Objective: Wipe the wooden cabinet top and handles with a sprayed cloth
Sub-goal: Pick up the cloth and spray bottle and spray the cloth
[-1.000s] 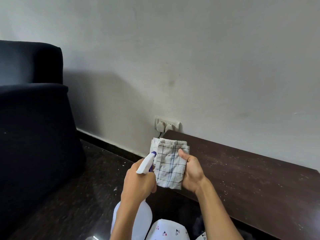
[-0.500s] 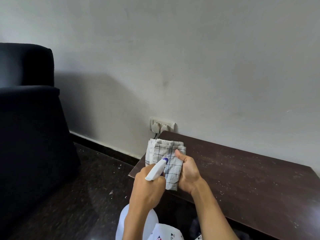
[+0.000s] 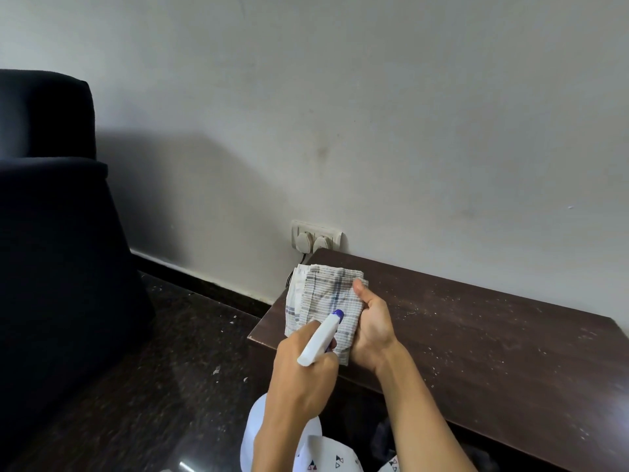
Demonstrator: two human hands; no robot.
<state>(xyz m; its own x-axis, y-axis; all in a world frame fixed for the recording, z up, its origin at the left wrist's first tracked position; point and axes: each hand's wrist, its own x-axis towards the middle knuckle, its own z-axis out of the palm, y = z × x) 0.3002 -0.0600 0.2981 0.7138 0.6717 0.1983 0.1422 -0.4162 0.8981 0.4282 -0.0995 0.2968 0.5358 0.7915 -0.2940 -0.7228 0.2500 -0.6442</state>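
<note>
The right hand (image 3: 372,323) is gripping a folded checked cloth (image 3: 321,299), thumb lying across the front of it and fingers curled behind, holding it upright above the left end of the wooden cabinet top (image 3: 476,338); the cloth is standing up and to the left of that grip, its upper edge fanning into several layers. The left hand (image 3: 301,379) is clamping round the neck of a white spray bottle (image 3: 318,338), fingers wrapping the trigger area; the bottle's blue nozzle tip is pointing up and right from that grip, sitting just in front of the cloth's face, though whether it is touching cannot be told; the bottle's white body is hanging below the wrist. The cabinet top is stretching away to the right of both hands, dark brown and flecked with pale specks. Beyond the cloth, a wall socket (image 3: 316,238) with two plugs is sitting on the grey wall (image 3: 374,114); far to the left of the left hand a dark sofa (image 3: 51,233) is standing on the speckled dark floor (image 3: 153,369).
</note>
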